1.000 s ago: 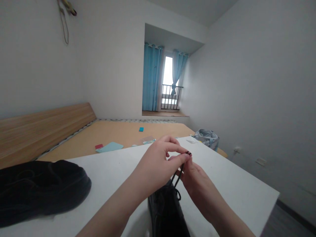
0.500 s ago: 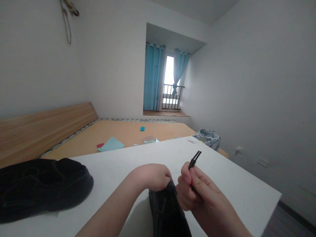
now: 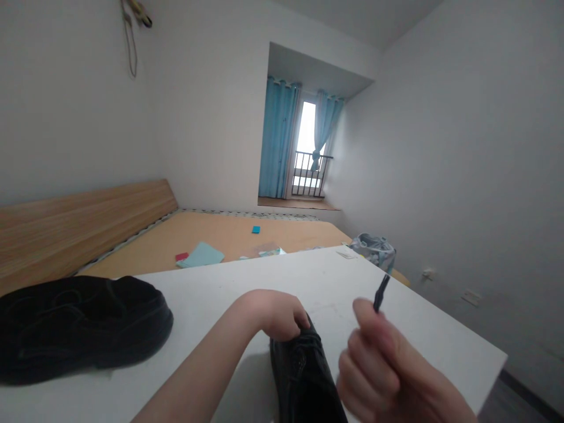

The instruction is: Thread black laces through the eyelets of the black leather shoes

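My right grip is raised above the white desk, fingers pinched narrowly around a black shoelace whose tip pokes upward. My left grip, wrist bent, curls down over the top of a black leather shoe at the desk's near edge. A dark suede shoe lies by the left edge, and beyond the far edge spreads a wooden bed platform.
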Tool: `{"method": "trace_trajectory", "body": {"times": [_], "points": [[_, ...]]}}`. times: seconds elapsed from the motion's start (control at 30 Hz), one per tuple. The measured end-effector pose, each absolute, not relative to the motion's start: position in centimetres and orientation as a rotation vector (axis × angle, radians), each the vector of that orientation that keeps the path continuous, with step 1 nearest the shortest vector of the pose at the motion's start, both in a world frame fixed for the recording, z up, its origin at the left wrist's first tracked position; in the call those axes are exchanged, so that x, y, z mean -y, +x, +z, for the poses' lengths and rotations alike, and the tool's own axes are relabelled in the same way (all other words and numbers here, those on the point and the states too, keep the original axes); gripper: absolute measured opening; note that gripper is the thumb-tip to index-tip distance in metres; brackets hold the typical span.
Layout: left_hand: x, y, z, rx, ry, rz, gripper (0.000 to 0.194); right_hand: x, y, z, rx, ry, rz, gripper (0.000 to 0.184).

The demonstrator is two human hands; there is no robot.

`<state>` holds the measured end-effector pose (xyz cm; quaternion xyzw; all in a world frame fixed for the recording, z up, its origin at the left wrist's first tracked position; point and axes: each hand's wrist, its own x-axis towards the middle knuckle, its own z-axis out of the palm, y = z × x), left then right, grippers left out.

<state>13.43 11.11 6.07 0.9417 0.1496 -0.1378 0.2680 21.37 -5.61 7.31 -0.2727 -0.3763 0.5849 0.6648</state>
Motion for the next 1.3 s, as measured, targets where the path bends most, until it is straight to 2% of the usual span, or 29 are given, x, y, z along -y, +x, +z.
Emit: {"method": "trace_trajectory", "body": {"times": [0.17, 0.3, 0.37, 0.5, 0.6, 0.7, 0.83, 0.93, 1.03, 1.3], "points": [[-11.1, 12.5, 7.6, -0.26, 2.379, -0.357, 0.052, -0.5, 24.4, 8.7, 0.847, -0.49, 1.089, 0.019], [-9.8, 12.3, 8.9, -0.268, 2.247, -0.197, 0.032, -4.7, 25.5, 8.3, 0.949, -0.593, 1.035, 0.02], [-9.3, 12.7, 8.9, -0.397, 2.196, -0.139, 0.024, -6.0, 25.7, 7.5, 0.951, -0.628, 1.023, 0.022], [-8.9, 14.1, 7.6, -0.635, 2.255, -0.099, 0.031, -7.5, 26.6, 5.6, 0.91, -0.697, 1.079, 0.025], [-9.0, 15.0, 7.1, -0.632, 2.226, -0.087, 0.031, -7.9, 28.1, 3.9, 0.896, -0.791, 1.128, 0.025], [-9.3, 15.5, 7.2, -0.614, 2.067, -0.054, 0.024, -8.5, 29.9, 2.1, 0.911, -0.929, 1.137, 0.028], [-10.1, 15.7, 6.8, -0.641, 1.844, 0.046, 0.012, -9.7, 31.8, 0.2, 0.918, -1.074, 0.953, 0.024], [-11.0, 15.6, 6.1, -0.557, 1.73, 0.092, 0.025, -9.7, 32.4, 0.3, 0.98, -1.073, 0.827, 0.022], [-11.8, 15.2, 5.8, -0.542, 1.756, 0.141, 0.038, -8.5, 32.2, 1.7, 1.149, -1.012, 0.851, 0.033], [-12.3, 14.4, 6.7, -0.617, 1.85, 0.152, 0.033, -6.6, 31.2, 2.8, 1.508, -0.92, 1.084, 0.028]]}}
